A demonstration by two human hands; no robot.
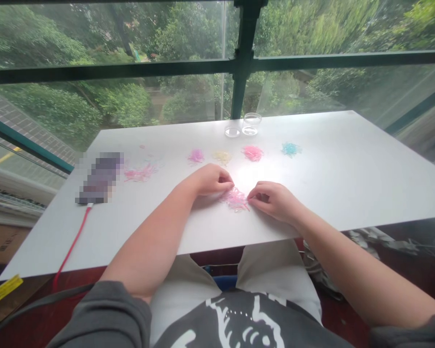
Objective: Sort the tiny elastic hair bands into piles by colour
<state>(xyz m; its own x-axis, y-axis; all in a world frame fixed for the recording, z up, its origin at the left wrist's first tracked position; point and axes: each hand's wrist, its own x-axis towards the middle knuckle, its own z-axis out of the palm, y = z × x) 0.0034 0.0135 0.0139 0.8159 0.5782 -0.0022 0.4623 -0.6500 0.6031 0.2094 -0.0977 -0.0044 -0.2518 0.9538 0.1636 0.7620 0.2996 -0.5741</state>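
Observation:
A loose pile of thin pink, clear and pale strands (235, 199), looking like small rubber bands, lies on the white table between my hands. My left hand (212, 180) rests at the pile's upper left edge, thumb and finger pinched together. From the other side, my right hand (271, 199) pinches at the pile's right edge, beside a pink strand. Whatever is between the fingertips of either hand is too small to make out. Beyond the hands sit separate heaps: purple (196, 155), pale yellow (222, 156), pink (253, 153) and teal (290, 149).
A round clear container (252, 124) stands at the table's far edge beside a clear lid (232, 131). To the left, another pinkish heap (140, 172) lies near a blurred phone (100, 179) with a red cable (72, 241). Green-framed windows rise behind the white table (348, 169).

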